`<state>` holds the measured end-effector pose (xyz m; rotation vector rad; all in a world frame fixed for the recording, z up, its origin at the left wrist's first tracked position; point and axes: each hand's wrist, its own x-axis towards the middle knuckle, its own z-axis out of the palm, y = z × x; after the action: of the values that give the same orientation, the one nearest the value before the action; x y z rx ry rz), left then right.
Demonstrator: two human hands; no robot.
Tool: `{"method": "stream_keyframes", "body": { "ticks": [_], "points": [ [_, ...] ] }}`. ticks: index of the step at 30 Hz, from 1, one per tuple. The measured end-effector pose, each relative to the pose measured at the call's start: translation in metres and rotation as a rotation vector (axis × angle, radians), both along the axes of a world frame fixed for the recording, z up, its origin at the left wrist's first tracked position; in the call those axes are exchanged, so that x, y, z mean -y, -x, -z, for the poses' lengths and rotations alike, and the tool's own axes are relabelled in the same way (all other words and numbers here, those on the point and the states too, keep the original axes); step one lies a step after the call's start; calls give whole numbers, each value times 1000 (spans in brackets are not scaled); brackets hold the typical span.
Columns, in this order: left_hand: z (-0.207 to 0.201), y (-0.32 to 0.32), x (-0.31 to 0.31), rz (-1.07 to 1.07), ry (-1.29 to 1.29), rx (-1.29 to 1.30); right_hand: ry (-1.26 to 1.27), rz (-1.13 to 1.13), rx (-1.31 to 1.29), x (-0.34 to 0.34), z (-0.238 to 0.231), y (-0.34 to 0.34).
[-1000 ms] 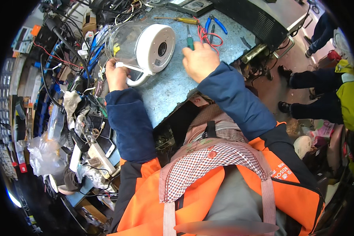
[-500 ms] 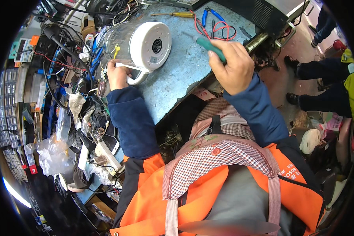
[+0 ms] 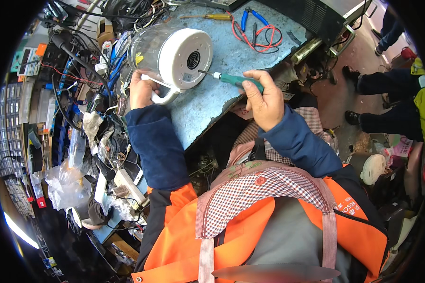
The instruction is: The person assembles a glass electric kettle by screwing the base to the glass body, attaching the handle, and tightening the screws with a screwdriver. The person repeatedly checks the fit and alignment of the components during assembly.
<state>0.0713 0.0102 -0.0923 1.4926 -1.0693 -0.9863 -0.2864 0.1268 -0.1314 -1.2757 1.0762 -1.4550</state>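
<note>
A clear glass jug with a white base and white handle lies on its side on the blue workbench. Its round base faces right and has a dark ringed connector at its centre. My left hand is closed around the handle. Between the thumb and fingers of my right hand is a screwdriver with a green handle. Its tip points left at the base, close to its right edge; whether it touches, I cannot tell.
Blue-handled pliers, a red and black test lead and a yellow-handled screwdriver lie at the back. A black metal case stands at the back right. Tangled cables and parts crowd the left. People stand at the right.
My right hand has come down and left, swinging the screwdriver's tip toward the jug's base. The jug has shifted slightly right, with my left hand still on its handle.
</note>
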Motion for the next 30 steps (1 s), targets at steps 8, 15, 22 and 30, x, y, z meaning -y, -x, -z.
{"method": "stream_keyframes", "body": {
  "ticks": [8,15,22,30],
  "points": [
    [1,2,-2,-7,-1,-9,521,96,-274,4,3,-2],
    [0,4,-2,-21,-1,1,294,86,-473,1,-8,10],
    [3,0,0,-3,-3,-4,425,168,-393,3,-9,2],
    [7,-3,-1,1,-21,-9,414,119,-391,-2,5,7]
  ]
}}
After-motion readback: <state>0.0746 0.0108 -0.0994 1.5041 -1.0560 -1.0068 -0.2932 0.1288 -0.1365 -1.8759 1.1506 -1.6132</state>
